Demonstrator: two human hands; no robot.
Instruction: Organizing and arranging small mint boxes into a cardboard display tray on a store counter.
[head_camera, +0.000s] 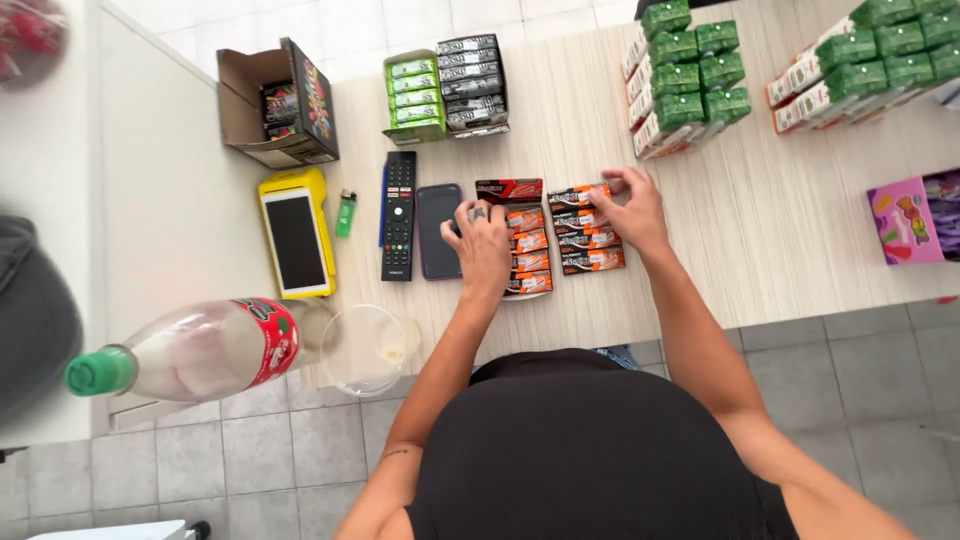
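Here the left hand rested curled on the orange packs, right of the phone. The right hand pinched the farther stack, its packs lying crosswise.

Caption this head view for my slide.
Left hand and right hand rest on orange gum packs beside a phone.

Shop: counter, card terminal, stacked gum packs
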